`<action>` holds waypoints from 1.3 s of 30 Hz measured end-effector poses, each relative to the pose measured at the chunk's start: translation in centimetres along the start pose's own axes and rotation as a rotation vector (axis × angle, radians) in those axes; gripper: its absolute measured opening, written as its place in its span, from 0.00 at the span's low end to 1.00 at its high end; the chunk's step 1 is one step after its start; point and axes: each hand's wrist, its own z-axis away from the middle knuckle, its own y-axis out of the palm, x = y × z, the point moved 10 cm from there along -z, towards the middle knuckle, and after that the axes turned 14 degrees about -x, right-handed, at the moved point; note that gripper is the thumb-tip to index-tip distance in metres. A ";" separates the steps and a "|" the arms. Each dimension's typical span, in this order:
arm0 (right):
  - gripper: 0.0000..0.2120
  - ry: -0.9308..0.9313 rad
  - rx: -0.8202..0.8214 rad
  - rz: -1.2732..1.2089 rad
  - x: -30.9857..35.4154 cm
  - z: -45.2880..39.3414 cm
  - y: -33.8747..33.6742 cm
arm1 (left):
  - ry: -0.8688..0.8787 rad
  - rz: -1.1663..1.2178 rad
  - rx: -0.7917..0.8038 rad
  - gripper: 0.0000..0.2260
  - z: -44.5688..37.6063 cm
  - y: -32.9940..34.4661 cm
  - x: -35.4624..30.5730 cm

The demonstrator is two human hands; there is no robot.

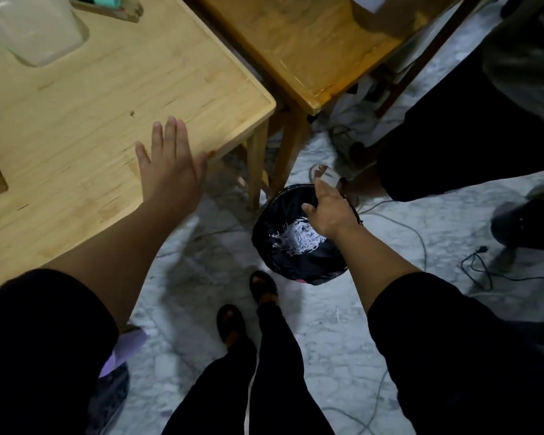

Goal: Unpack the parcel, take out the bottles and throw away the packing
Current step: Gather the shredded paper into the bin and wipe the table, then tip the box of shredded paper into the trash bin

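Note:
A round bin lined with a black bag (266,233) stands on the floor beside the table leg. White shredded paper packing (296,235) lies inside it. My right hand (327,208) hovers over the bin's far rim with fingers spread and nothing in it. My left hand (170,164) is open, palm down, resting flat near the corner of the light wooden table (91,120). A clear plastic container (35,29) sits at the table's far left. No bottles are visible.
A second, darker wooden table (311,42) stands behind. Another person's dark legs (453,146) and sandaled foot (325,175) are just beyond the bin. Cables (481,268) trail over the marble floor. My own feet (248,302) stand near the bin.

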 end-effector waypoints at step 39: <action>0.38 -1.017 -0.113 0.141 49.0 13.8 -10.9 | -0.737 -0.087 -0.119 0.31 8.5 -29.4 28.7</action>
